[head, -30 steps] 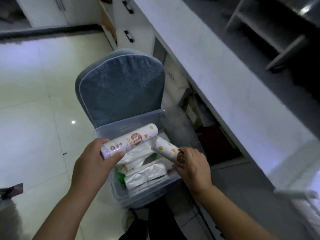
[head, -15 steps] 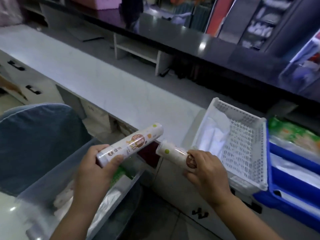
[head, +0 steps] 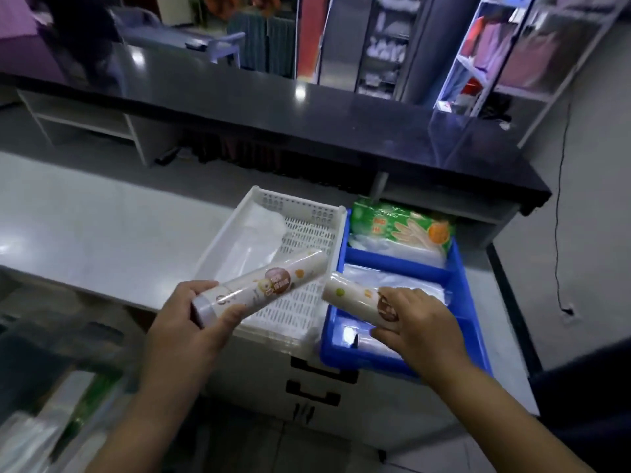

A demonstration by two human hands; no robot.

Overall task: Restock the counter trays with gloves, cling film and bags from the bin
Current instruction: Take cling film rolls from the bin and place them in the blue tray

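My left hand (head: pixel 191 322) grips a long white cling film roll (head: pixel 266 285) by its near end, held tilted above the front of the white slotted tray (head: pixel 290 203). My right hand (head: pixel 413 322) grips a second, shorter roll (head: pixel 348 297) over the near part of the blue divided tray (head: pixel 457 268). The white tray holds clear plastic bags (head: pixel 259 227). The blue tray's far compartment holds a green glove pack (head: pixel 403 227), and clear bags (head: pixel 392 281) fill its middle compartment. The clear bin (head: pixel 51 421) is blurred at bottom left.
Both trays stand on a pale grey counter (head: pixel 102 227), their front edges overhanging it. White drawers with black handles (head: pixel 314 390) sit below. A raised dark counter (head: pixel 307 110) runs behind, with shelving beyond. A cable (head: pixel 560 199) hangs on the right wall.
My view swung up from the bin to the counter trays. Both hands carried their rolls out of the bin and now hold them over the trays.
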